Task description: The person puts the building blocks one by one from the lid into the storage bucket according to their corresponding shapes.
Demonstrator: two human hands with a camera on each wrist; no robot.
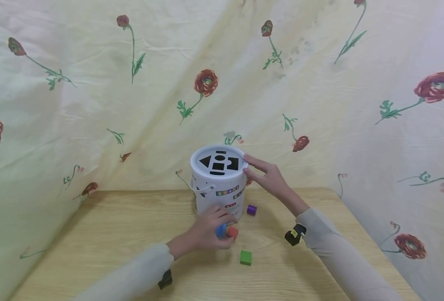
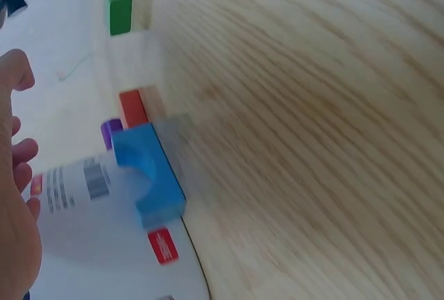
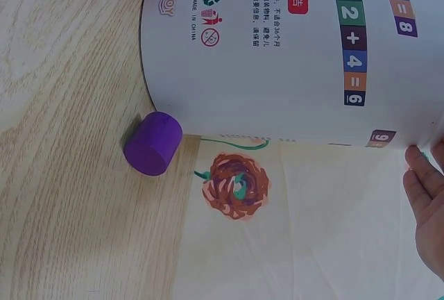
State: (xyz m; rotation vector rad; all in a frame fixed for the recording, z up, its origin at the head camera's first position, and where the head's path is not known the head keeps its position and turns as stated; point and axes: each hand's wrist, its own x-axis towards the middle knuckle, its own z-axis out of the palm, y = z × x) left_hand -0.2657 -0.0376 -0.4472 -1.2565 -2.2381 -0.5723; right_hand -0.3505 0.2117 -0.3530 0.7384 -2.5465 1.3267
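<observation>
A white bucket point(image 1: 216, 196) stands upright, its lid point(image 1: 229, 154) cut with several black-looking shaped holes. My right hand point(image 1: 269, 177) touches the rim on the right side with fairly straight fingers. In front of the bucket, my left hand point(image 1: 210, 232) hovers by a blue block point(image 2: 154, 175) with a curved notch and a red block point(image 1: 232, 232). Its fingers are loosely bent in the left wrist view, with a gap between them and the blue block. A green block point(image 1: 246, 257) lies nearer, and a purple cylinder point(image 3: 154, 144) sits beside the bucket's base.
The wooden table point(image 1: 124, 234) bears the bucket and the blocks. Behind it hangs a pale cloth point(image 1: 162, 113) printed with red flowers. A white handle point(image 1: 201, 190) droops on the bucket's front left side.
</observation>
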